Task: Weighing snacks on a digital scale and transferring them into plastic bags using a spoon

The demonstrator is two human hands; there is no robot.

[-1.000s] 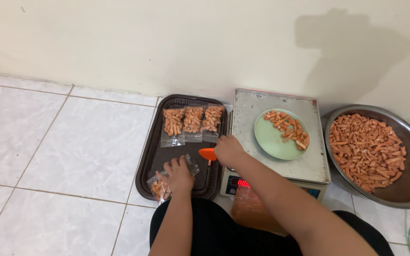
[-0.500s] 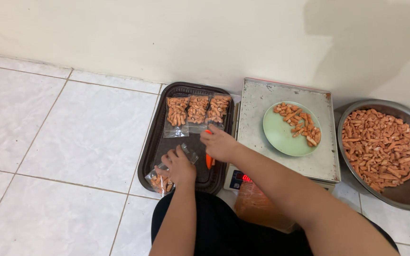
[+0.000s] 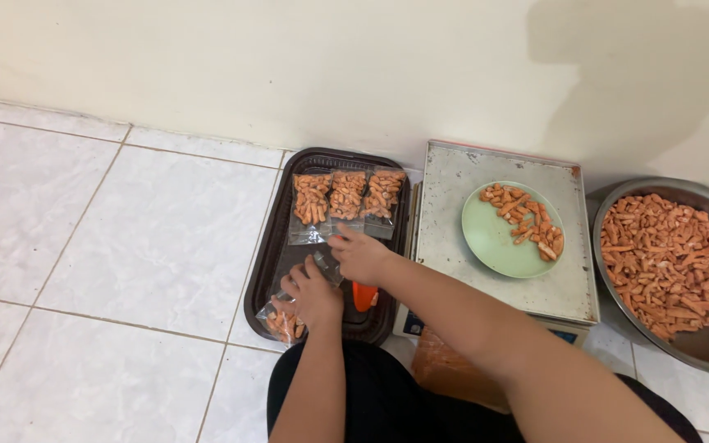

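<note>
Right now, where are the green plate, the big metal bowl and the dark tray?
green plate [image 3: 492, 238], head view, bare left part of its surface.
metal bowl [image 3: 703, 193], head view, upper rim.
dark tray [image 3: 271, 254], head view, bare left floor.

Three clear snack packets [image 3: 346, 198] lay side by side at the tray's far end; a fourth clear packet [image 3: 287, 316] of orange sticks sat at its near corner.

Tray [image 3: 268, 271] left of scale [image 3: 453, 221]

Bare forearms, seemingly black trousers
</note>
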